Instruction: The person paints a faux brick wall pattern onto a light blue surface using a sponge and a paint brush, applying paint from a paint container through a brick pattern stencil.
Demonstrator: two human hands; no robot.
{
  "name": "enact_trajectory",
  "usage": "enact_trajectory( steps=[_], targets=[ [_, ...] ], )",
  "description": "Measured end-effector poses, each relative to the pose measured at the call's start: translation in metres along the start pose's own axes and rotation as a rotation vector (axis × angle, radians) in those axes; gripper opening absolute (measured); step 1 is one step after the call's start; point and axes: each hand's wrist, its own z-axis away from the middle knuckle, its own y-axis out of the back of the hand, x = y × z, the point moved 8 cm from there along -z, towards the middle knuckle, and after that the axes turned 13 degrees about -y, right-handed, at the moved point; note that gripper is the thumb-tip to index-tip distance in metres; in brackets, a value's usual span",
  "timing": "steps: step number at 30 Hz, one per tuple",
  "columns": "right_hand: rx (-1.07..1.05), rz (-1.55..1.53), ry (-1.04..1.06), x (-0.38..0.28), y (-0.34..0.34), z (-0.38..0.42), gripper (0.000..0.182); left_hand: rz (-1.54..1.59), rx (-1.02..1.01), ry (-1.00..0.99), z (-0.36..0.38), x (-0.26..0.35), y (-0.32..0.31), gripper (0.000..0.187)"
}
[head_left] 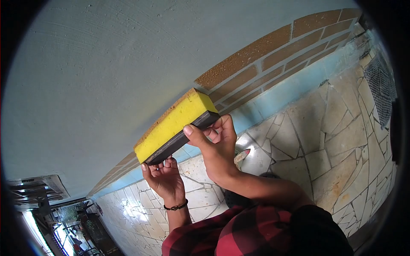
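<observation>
The left hand [164, 177] grips the lower end of a yellow sponge float [175, 126], fingers curled shut on its dark backing at about seven o'clock. The right hand [218, 147] clamps the upper end, thumb over the dark edge. The float lies pressed flat against the pale blue wall [106, 64], just beside the brick band [265, 55] at two o'clock. It looks light, its foam soft and yielding; the stiff backing seems the sound place to grip.
</observation>
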Motion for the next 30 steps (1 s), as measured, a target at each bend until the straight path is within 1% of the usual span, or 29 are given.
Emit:
enact_trajectory(
  steps=[4, 7, 30],
  targets=[
    [0.004, 0.0, -0.013, -0.001, -0.0009, 0.0004, 0.051, -0.003, -0.001, 0.0, 0.0007, 0.0007, -0.0023, 0.061],
    [-0.009, 0.003, -0.018, -0.0007, -0.0011, -0.0003, 0.051, -0.003, -0.007, -0.011, -0.0001, -0.0004, -0.0006, 0.055],
    [-0.008, 0.01, -0.019, 0.002, -0.0022, -0.0023, 0.052, 0.018, -0.014, -0.001, -0.0028, -0.0004, 0.0025, 0.056]
  ],
)
